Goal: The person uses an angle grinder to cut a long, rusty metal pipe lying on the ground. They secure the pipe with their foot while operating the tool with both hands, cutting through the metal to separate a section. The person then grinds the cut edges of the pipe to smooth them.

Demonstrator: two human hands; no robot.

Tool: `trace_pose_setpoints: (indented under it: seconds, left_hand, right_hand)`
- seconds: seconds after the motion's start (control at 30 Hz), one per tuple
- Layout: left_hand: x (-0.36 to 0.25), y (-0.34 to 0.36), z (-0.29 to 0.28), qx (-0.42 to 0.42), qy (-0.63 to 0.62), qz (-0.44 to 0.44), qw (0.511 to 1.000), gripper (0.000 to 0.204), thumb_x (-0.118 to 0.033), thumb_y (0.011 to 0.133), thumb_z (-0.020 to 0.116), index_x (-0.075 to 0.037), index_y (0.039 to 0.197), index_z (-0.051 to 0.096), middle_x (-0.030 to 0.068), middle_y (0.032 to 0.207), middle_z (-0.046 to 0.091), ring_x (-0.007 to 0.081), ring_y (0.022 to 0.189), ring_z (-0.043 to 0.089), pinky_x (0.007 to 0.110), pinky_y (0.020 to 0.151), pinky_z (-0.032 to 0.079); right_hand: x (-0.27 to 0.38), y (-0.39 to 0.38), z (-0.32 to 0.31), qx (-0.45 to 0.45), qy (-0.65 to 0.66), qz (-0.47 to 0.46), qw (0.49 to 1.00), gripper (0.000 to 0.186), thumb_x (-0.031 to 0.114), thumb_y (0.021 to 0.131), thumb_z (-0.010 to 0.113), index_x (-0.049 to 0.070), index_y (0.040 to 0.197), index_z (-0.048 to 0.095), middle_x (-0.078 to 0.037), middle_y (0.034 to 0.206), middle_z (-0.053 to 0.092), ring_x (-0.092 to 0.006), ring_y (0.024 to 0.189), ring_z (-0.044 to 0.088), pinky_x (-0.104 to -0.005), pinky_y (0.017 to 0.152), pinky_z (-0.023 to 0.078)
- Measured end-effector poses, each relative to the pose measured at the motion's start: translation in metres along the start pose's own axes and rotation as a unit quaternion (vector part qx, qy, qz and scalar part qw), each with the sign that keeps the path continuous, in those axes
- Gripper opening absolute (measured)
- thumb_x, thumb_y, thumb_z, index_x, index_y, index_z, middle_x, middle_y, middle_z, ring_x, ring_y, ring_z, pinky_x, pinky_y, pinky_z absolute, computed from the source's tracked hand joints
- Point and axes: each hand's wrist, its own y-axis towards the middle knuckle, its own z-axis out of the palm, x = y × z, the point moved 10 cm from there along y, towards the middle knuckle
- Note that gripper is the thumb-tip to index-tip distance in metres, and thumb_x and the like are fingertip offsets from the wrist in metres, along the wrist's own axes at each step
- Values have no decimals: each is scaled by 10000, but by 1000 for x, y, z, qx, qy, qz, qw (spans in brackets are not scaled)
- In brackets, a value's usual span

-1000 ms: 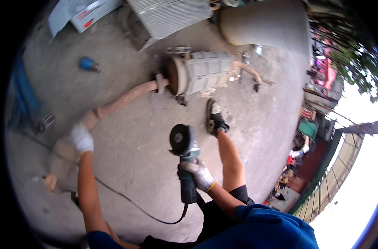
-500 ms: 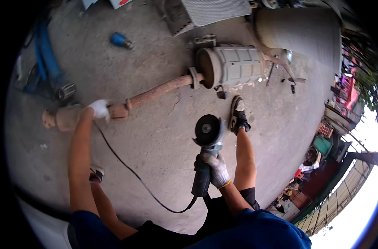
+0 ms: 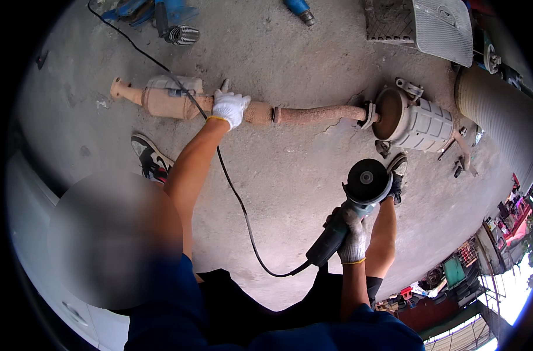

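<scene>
A long rusty exhaust pipe [image 3: 322, 114] lies across the concrete floor in front of me. At its left is a bulged catalytic converter [image 3: 168, 100], at its right a big ribbed grey muffler [image 3: 425, 124]. My left hand [image 3: 230, 107], in a white knit glove, is closed round the pipe just right of the converter. In my right hand [image 3: 353, 237], gloved too, is a dark green angle grinder [image 3: 329, 238]. Its black disc [image 3: 367, 176] and curved guard face upward, apart from the pipe. Whether the disc turns, I cannot tell.
The grinder's black cable [image 3: 238, 202] loops low, then passes under my left forearm and over the converter. My shoes [image 3: 152, 157] stand near both ends of the exhaust. Further off lie blue gear with a ringed metal end [image 3: 182, 35] and a blue tool [image 3: 300, 10]. A pale car [image 3: 82, 319] borders the left.
My view has shifted, so most things sit elsewhere in the picture. The exhaust's left end has come away from the blue gear, my left hand still on it. The grinder stays in my right hand.
</scene>
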Motion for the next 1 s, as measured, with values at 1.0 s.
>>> trace_pose_setpoints:
  seconds: [1.0]
  left_hand:
    - [99,47,-18,-91,-153,-137,974,797,-132,683,748,1,1401,429,184,1285,603,321,1173,590,361,975,487]
  right_hand:
    - [22,-14,-34,-33,47,-4,998,356,187,793,755,12,1026,551,-88,844,632,-198,700,649,-345,656,564]
